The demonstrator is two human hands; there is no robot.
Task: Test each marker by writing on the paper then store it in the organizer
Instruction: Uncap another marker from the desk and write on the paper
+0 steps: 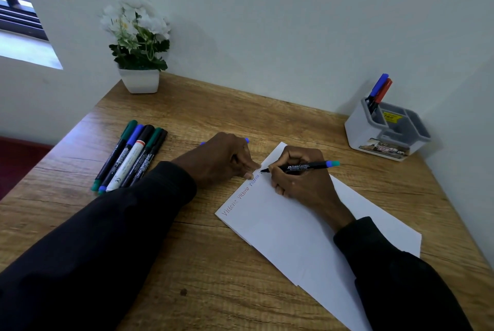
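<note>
My right hand (302, 183) sat at the centre of the frame, its fingers (279, 189) pinching a black marker (307, 167) with a blue-green end. The marker lay nearly level, its tip touching the paper (288, 229) close to the sheet's upper left edge. Along that edge ran a word written three times (240, 198), first in red, then in blue; the marker's tip stood just past the last of them.

My left hand (219, 159) lay just left of the right one, fingers curled, with the fingertips touching the paper's edge beside the tip. A small blue piece (247, 140) showed past the knuckles, and another at the hand's far side. I could not tell whether the fingers held it or it merely lay behind them.

The paper lay aslant on the wooden counter (213, 264), reaching toward the lower right of the frame. At the left lay a row of five capped markers (131, 157), side by side and touching. The grey organizer (374, 138) stood at the upper right, well apart from the paper, with a blue marker (379, 87) and a red marker (383, 94) leaning in its rear compartment. A white pot of flowers (140, 80) stood at the upper left, by the wall.
</note>
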